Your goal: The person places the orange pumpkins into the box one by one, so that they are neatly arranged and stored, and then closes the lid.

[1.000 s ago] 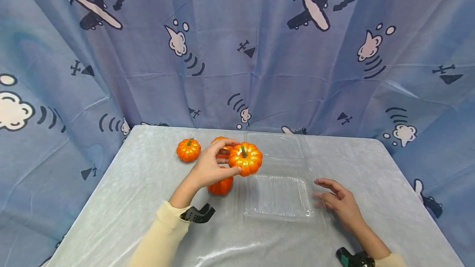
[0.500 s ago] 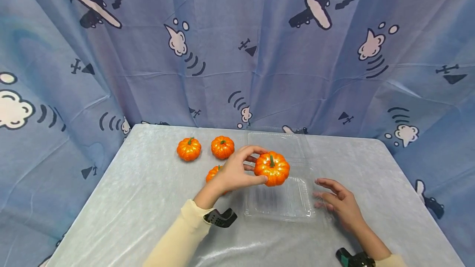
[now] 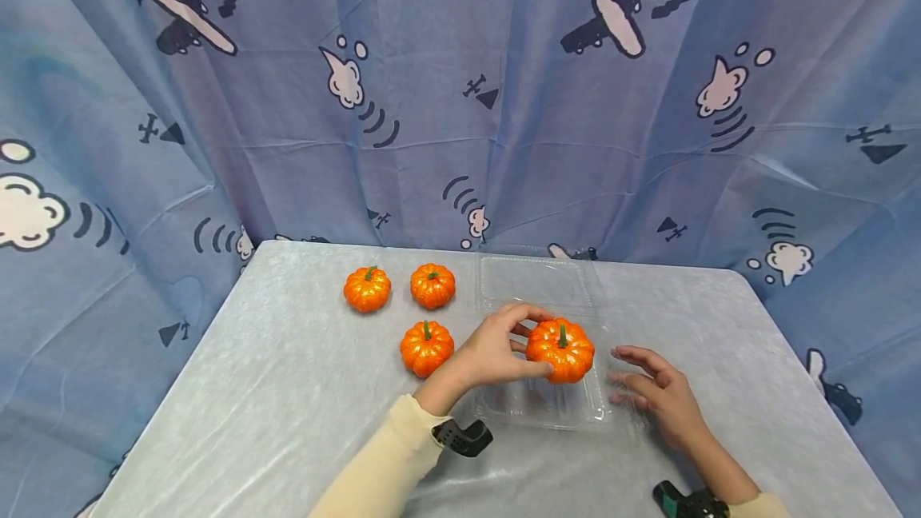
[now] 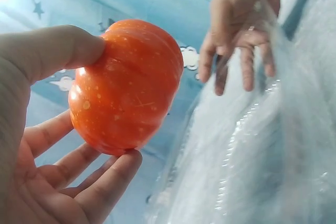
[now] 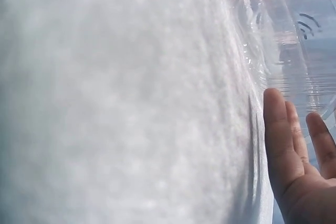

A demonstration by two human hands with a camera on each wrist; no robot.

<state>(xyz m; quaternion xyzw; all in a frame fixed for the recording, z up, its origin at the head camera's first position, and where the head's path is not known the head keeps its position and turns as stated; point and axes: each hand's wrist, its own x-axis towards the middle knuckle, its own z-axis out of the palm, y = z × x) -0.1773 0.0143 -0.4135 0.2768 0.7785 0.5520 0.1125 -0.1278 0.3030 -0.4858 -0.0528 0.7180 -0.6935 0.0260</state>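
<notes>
In the head view my left hand pinches a small glossy orange pumpkin with a green stem, thumb on the near side and fingers behind. It is held over the base of a clear plastic clamshell box. The left wrist view shows the same pumpkin between thumb and fingertips. At the box's right side is my right hand, its fingers loosely bent and holding nothing. Whether those fingers touch the clear wall cannot be told. The box's lid lies folded back toward the curtain.
Three more small pumpkins stand left of the box: one at the back left, one beside the lid and one near my left forearm. A pale plastic-covered table lies under everything, with a blue airplane-print curtain behind.
My left hand has carried the pumpkin rightward and nearer, from beside the other pumpkins to over the box's base. The pumpkins behind it have come into view. My right hand stays put.
</notes>
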